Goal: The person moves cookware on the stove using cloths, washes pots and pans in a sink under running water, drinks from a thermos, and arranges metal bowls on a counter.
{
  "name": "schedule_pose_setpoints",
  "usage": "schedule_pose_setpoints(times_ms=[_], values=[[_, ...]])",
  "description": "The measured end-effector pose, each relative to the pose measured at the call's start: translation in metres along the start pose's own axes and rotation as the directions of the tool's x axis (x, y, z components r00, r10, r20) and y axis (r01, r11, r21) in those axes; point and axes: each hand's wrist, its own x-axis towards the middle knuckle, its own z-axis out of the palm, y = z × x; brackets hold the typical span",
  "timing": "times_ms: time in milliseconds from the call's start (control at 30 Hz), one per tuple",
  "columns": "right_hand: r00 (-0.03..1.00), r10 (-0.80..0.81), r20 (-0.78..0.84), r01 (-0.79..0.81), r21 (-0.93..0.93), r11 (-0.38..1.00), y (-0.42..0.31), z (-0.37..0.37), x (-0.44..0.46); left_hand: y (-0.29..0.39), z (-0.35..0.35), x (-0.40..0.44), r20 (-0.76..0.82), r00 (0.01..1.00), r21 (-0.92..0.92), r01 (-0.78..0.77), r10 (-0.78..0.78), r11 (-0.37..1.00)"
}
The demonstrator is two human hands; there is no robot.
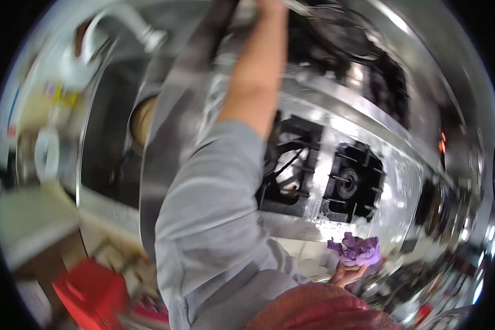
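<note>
My left arm in a grey sleeve stretches over the stove [327, 165] to the top edge of the view. Only part of my left hand [270, 3] shows there, cut off and blurred, so its fingers are hidden. Close beside it lie a thin light-coloured rod and a dark round pan [349, 33] on the back grates. At the lower right, my right hand [347, 275] is closed around a crumpled purple cloth [358, 250], held near the stove's front edge. Wet-looking shiny metal surrounds the front burner [346, 184].
Left of the stove is a metal sink [113, 181] with a round pan [143, 121] in it and a pale faucet [124, 25] above. A plastic jug [47, 154] stands farther left. A red bag-like item [93, 289] sits at lower left; blurred kitchenware fills the lower right.
</note>
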Motion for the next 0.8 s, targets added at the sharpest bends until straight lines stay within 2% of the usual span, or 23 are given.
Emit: schedule_pose_setpoints(times_ms=[33, 67, 133, 200, 233, 267, 333, 367, 400, 433, 467, 533, 600, 700, 733, 767, 800], values=[[0.998, -0.059, 0.018, 0.061, -0.09, 0.994, 0.0, -0.003, 0.001, -0.006, 0.005, -0.008, 0.176, 0.984, -0.274, 0.059, -0.011, 0.96], [0.998, -0.034, 0.057, 0.039, -0.084, 0.996, -0.002, -0.012, 0.006, 0.007, 0.034, -0.043, -0.087, 0.958, -0.174, -0.285, 0.274, 0.943], [0.982, 0.021, 0.187, -0.01, -0.061, 0.998, -0.007, -0.016, 0.013, 0.031, 0.068, -0.073, -0.267, 0.947, -0.088, -0.21, 0.18, 0.974], [0.97, 0.017, 0.242, 0.002, -0.076, 0.997, -0.004, -0.001, 0.01, 0.02, 0.08, -0.057, -0.207, 0.918, -0.039, -0.352, 0.337, 0.935], [0.966, 0.025, 0.258, 0.003, -0.11, 0.994, -0.002, 0.011, 0.007, 0.013, 0.081, -0.049, -0.255, 0.901, 0.095, -0.339, 0.352, 0.936], [0.964, 0.012, 0.264, 0.015, -0.101, 0.995, 0.001, 0.014, 0.008, 0.014, 0.089, -0.047, -0.101, 0.956, 0.003, -0.276, 0.275, 0.961], [0.976, -0.02, 0.217, 0.045, -0.108, 0.993, 0.002, 0.013, 0.001, 0.027, 0.118, -0.068, -0.234, 0.951, 0.347, -0.115, 0.204, 0.931], [0.979, -0.043, 0.201, 0.063, -0.093, 0.994, 0.002, 0.013, -0.004, 0.014, 0.115, -0.065, -0.194, 0.926, 0.295, -0.261, 0.325, 0.919], [0.98, -0.034, 0.196, 0.052, -0.087, 0.995, 0.002, 0.016, -0.007, 0.018, 0.109, -0.071, -0.124, 0.981, 0.272, -0.111, 0.149, 0.956], [0.981, -0.03, 0.194, 0.046, -0.078, 0.996, 0.002, 0.018, -0.006, 0.016, 0.107, -0.075, -0.242, 0.942, 0.289, -0.158, 0.232, 0.944], [0.981, -0.025, 0.191, 0.038, -0.068, 0.997, 0.003, 0.017, -0.006, 0.003, 0.087, -0.061, -0.165, 0.982, 0.02, -0.095, 0.097, 0.995], [0.99, -0.061, 0.13, 0.068, -0.051, 0.996, 0.004, 0.007, -0.004, -0.008, 0.055, -0.066, -0.09, 0.938, -0.02, -0.337, 0.334, 0.941], [0.977, -0.07, 0.204, 0.088, -0.081, 0.993, 0.007, 0.027, -0.006, 0.009, 0.064, -0.106, -0.147, 0.949, -0.069, -0.29, 0.278, 0.954], [0.981, -0.071, 0.181, 0.078, -0.03, 0.996, 0.013, 0.035, -0.006, 0.022, 0.065, -0.158, 0.02, 0.945, 0.014, -0.327, 0.327, 0.945], [0.977, -0.066, 0.202, 0.073, -0.028, 0.997, 0.012, 0.035, -0.006, 0.021, 0.059, -0.17, 0.033, 0.956, 0.018, -0.293, 0.293, 0.956], [0.957, -0.082, 0.279, 0.096, -0.034, 0.995, 0.011, 0.02, 0.002, 0.012, 0.048, -0.176, 0.072, 0.945, 0.054, -0.323, 0.319, 0.945], [0.952, -0.041, 0.302, 0.063, -0.063, 0.996, 0.01, 0.007, 0.006, 0.013, 0.042, -0.195, 0.175, 0.935, 0.084, -0.325, 0.307, 0.942]])
